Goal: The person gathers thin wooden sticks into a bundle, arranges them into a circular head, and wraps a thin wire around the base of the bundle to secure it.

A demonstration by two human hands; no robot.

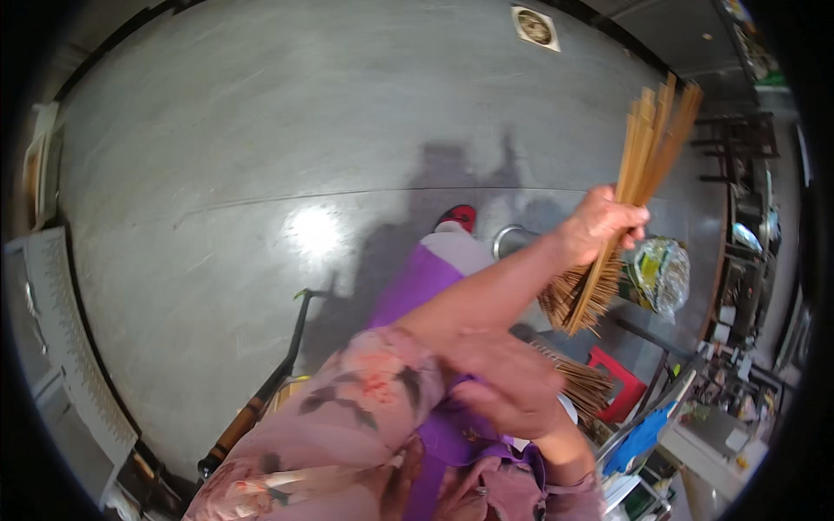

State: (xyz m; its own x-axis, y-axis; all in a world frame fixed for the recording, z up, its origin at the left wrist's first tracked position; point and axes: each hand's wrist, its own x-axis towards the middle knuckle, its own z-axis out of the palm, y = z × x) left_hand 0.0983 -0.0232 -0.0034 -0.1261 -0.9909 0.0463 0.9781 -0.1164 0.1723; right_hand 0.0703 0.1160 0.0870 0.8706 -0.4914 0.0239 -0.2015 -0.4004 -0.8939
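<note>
Many slim wooden sticks [641, 156] — left hand [605, 224]

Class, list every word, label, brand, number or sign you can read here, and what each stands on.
No text is readable.
Purple apron: small gold mark, too blurred to read.
Green-and-clear plastic package: any print too blurred.
Sticks in the left hand: no lettering visible.

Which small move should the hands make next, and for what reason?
Perhaps bring the right hand up to steady the wooden sticks: the left hand alone grips them, their upper ends fan apart, and the right hand, though blurred, seems empty.
</note>
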